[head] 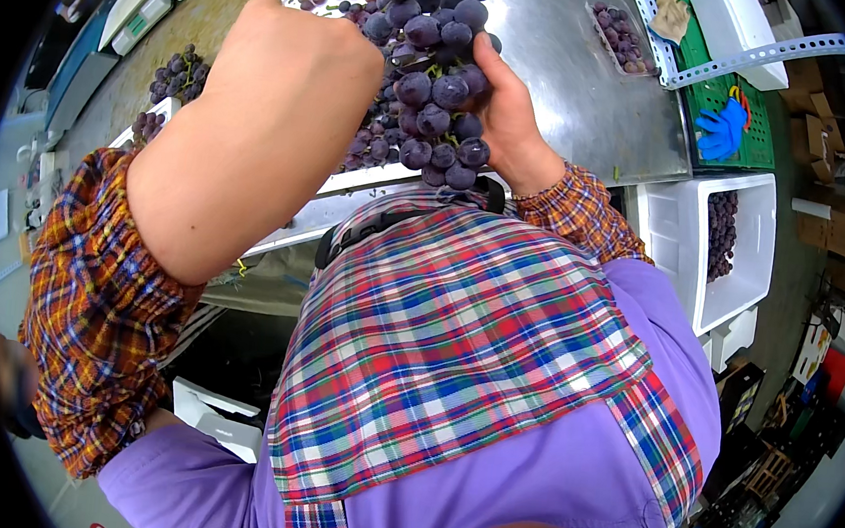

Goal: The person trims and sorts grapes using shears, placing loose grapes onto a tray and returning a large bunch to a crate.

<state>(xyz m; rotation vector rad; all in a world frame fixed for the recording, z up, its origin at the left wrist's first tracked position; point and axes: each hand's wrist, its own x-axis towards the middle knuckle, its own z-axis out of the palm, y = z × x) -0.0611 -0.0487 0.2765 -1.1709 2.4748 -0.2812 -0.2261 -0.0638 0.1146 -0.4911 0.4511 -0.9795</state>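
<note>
A large bunch of dark purple grapes (436,94) hangs upright before me, some green stem showing between the berries. My right hand (513,111) holds it from the right side, thumb on the upper berries and the other fingers hidden behind it. At the bunch's left is my left hand (305,50), curled with its back to the view, so its fingers are hidden. A thin, shiny metal tip (406,59) shows among the grapes near it; what it belongs to is unclear. Behind and below, more loose grapes (376,141) lie in a white tray (351,179).
A clear punnet of grapes (622,41) rests on the metal table (598,118). Right of it are a green crate (763,142) with a blue glove (721,131) and a white foam box (751,253) holding grapes. Left are another bunch (180,74) and a scale (137,7).
</note>
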